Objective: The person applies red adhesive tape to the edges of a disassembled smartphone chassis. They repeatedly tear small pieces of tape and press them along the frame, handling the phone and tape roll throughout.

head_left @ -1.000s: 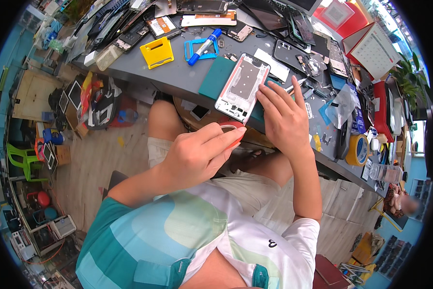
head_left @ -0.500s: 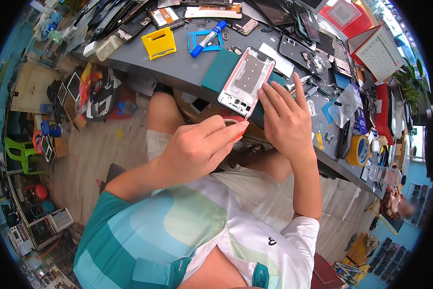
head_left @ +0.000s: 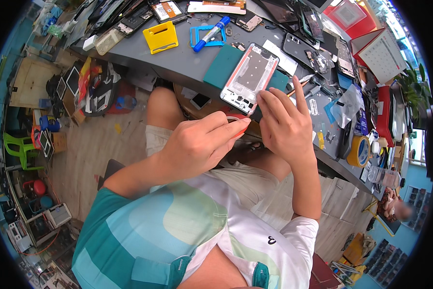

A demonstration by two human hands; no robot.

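Note:
A phone frame [head_left: 251,76], white-rimmed with a grey middle and a red strip along its left side, lies slantwise on a teal mat [head_left: 220,67] at the desk's front edge. My left hand [head_left: 197,147] is closed around a red roll of tape [head_left: 242,131] just below the frame's lower end, its fingertips close to the frame's bottom corner. My right hand [head_left: 286,123] is at the frame's lower right side, fingertips against the edge. Its fingers are stretched, the little finger raised apart from the others. The right thumb is hidden.
Beyond the mat lie a yellow plastic holder [head_left: 160,37], a blue frame [head_left: 196,34] and a blue marker [head_left: 211,33]. Phone parts [head_left: 313,58] and small tools [head_left: 313,90] crowd the right side, with a yellow tape roll [head_left: 358,151] at the desk's edge.
The right fingers have drawn in slightly along the frame's edge toward its lower corner. My left hand stays nearly in place. The whole view has shifted a little.

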